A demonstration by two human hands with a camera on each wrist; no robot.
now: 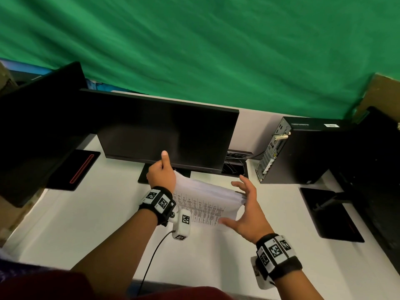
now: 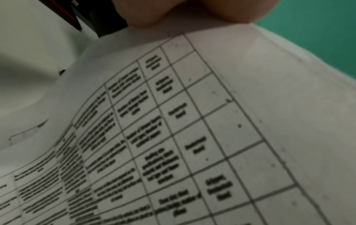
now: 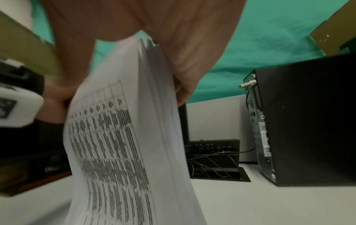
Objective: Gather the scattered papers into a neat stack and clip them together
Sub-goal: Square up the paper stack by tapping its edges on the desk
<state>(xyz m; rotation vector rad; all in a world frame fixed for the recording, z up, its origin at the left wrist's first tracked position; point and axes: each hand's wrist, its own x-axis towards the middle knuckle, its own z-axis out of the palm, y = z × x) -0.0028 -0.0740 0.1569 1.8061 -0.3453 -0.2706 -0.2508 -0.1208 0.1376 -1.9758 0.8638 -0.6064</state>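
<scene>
Papers gathered in one thick stack, held on edge over the desk middle, just in front of the centre monitor; stack tilted, lower part near or on the desktop, can't tell which; front sheet carries a printed table, text too blurred to read; sheet edges at the right side slightly fanned, not flush.

L hand at the stack's left end, fingers wrapped behind the papers and gripping them, thumb stuck straight up in front of the monitor's lower edge; L wrist view shows only the printed sheet bowing close to the lens w/ finger pads at its top.

R hand at the stack's right end, fingers spread and mostly straight, palm pressed flat vs. the sheet edges, thumb under the lower corner; no curl round the stack seen; R wrist view shows the palm against the stack's edge.

Both wrists wear black bands w/ square-patterned markers; cable runs from the L wrist unit toward the near edge.

Desk far side: PC tower at far right, rear ports facing centre; cable box betw. monitor and tower; second monitor at left edge; dark stand base at right edge; green cloth hangs behind.
</scene>
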